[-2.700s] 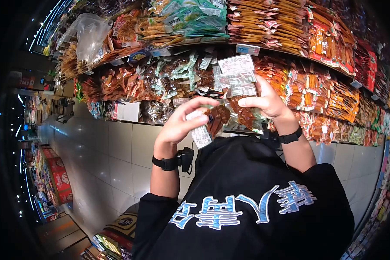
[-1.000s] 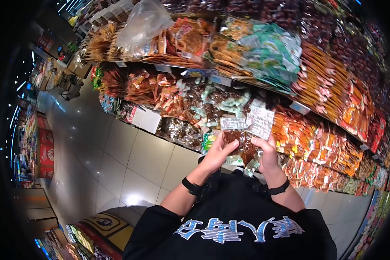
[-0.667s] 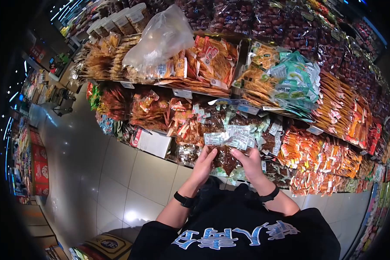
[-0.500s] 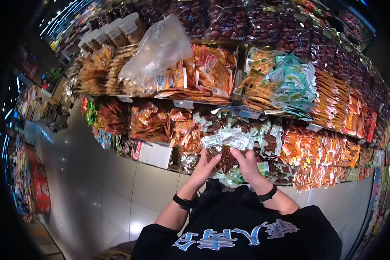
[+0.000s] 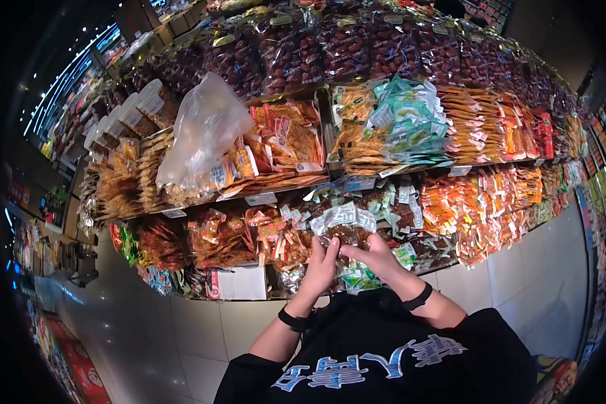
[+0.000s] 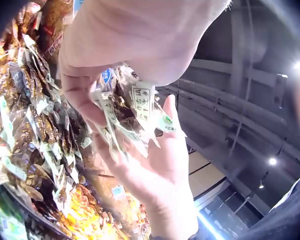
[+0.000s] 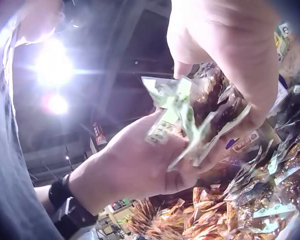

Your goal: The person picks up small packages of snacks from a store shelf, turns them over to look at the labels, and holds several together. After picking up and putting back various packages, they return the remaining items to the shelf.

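Several small clear packets of dark brown snack [image 5: 347,234] with white-green printed labels are held together in front of the chest. My left hand [image 5: 320,266] grips them from the left, thumb on the near face. From the other side my right hand [image 5: 378,260] holds the same bunch, its thumb pointing inward. In the left wrist view the packets [image 6: 125,107] stand fanned between both hands, with some fingers hidden behind them. The right wrist view shows the packets' [image 7: 190,112] crinkled ends sticking out between the hands.
Tiered shelves of bagged snacks curve ahead: orange packets [image 5: 491,202], green bags [image 5: 411,114], dark red bags [image 5: 347,50]. A clear plastic bag [image 5: 205,131] lies over the upper shelf beside lidded tubs [image 5: 156,104]. A white card [image 5: 241,283] sits at the lower shelf edge.
Earlier the hands held packets apart, the left ones tilted; now they are together in one bunch. The head view has swung, bringing more of the upper shelves into sight.
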`<state>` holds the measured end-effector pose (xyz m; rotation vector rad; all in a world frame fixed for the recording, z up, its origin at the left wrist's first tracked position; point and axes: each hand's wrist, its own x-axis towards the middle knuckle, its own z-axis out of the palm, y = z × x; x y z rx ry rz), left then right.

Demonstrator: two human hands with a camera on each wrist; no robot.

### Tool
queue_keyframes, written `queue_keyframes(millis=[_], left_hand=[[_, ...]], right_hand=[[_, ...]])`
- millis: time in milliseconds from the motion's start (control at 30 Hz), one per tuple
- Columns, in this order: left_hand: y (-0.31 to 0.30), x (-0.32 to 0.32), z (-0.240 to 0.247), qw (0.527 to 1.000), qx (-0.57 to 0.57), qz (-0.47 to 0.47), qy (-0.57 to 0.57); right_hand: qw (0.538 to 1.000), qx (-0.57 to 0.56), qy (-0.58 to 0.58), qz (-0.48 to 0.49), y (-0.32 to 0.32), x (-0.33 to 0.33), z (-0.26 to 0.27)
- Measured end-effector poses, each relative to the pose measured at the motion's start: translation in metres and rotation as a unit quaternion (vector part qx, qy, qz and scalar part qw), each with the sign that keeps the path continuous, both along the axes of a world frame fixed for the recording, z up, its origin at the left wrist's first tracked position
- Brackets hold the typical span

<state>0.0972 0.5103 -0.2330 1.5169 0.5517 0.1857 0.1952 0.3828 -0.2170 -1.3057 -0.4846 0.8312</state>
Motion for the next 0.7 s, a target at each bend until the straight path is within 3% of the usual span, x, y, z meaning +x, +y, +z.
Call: queue_keyframes(millis=[100, 167, 233, 300, 367, 433, 467, 533, 567, 600, 633, 700], left_hand=[[-0.002, 0.001, -0.028, 0.991, 0.112, -0.064, -0.039], [0.003, 0.002, -0.026, 0.987, -0.048, -0.151, -0.022], [0.006, 0.003, -0.005, 0.970, -0.136, -0.201, -0.026], [0.001, 0.001, 0.015, 0.962, -0.158, -0.215, -0.053], [0.007, 0.001, -0.017, 0.971, -0.044, -0.215, -0.092], [0.011, -0.002, -0.012, 0.973, 0.019, -0.210, -0.099], [0.013, -0.007, 0.017, 0.966, -0.087, -0.210, -0.120], [0.017, -0.011, 0.015, 0.964, -0.123, -0.201, -0.126], [0.018, -0.014, 0.013, 0.961, -0.140, -0.198, -0.129], [0.018, -0.018, 0.008, 0.971, -0.116, -0.177, -0.115], [0.020, -0.021, 0.004, 0.973, -0.106, -0.176, -0.106], [0.024, -0.027, -0.001, 0.977, -0.084, -0.175, -0.089]], right_hand=[[0.994, -0.011, -0.106, 0.009, -0.003, 0.005, -0.012], [0.991, -0.012, -0.129, 0.013, -0.004, 0.012, -0.008], [0.994, -0.006, -0.105, 0.012, -0.005, 0.019, -0.008], [0.977, -0.076, -0.198, -0.002, -0.009, 0.024, -0.007], [0.972, -0.081, -0.221, -0.022, -0.011, 0.023, 0.000], [0.967, -0.117, -0.227, -0.020, -0.013, 0.022, 0.042], [0.957, -0.093, -0.275, -0.018, -0.013, 0.032, 0.050], [0.928, -0.083, -0.355, -0.072, -0.011, 0.056, 0.077], [0.863, -0.118, -0.476, -0.117, -0.005, 0.064, 0.112], [0.885, -0.074, -0.438, -0.141, 0.000, 0.085, 0.117], [0.855, -0.076, -0.493, -0.142, 0.008, 0.102, 0.139], [0.741, -0.107, -0.638, -0.178, 0.026, 0.147, 0.156]])
